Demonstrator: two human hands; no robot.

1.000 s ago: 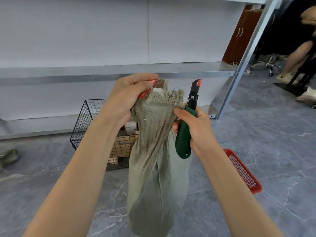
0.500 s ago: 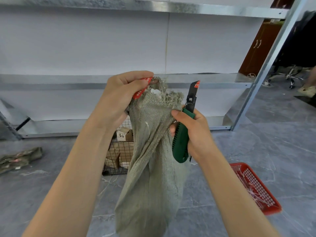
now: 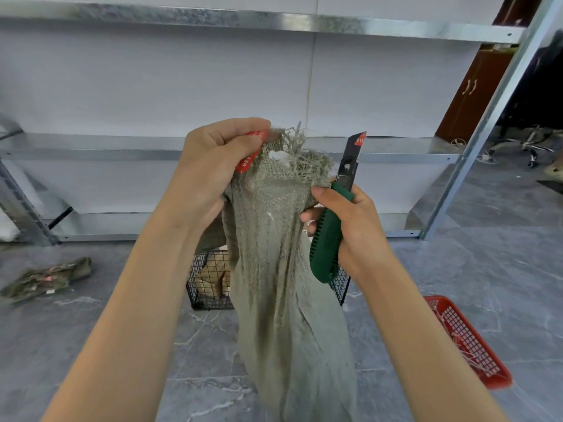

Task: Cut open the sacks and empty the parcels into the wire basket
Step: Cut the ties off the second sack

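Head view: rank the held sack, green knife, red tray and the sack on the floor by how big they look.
1. held sack, by far the largest.
2. red tray.
3. green knife and floor sack: these look alike; the knife is much nearer the camera, so I won't rank them.

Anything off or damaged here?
The sack has a ragged, frayed top edge where the left hand grips it. The right hand pinches the same cloth while holding the knife, blade extended upward close to that hand. A crumpled sack lies on the floor at left.
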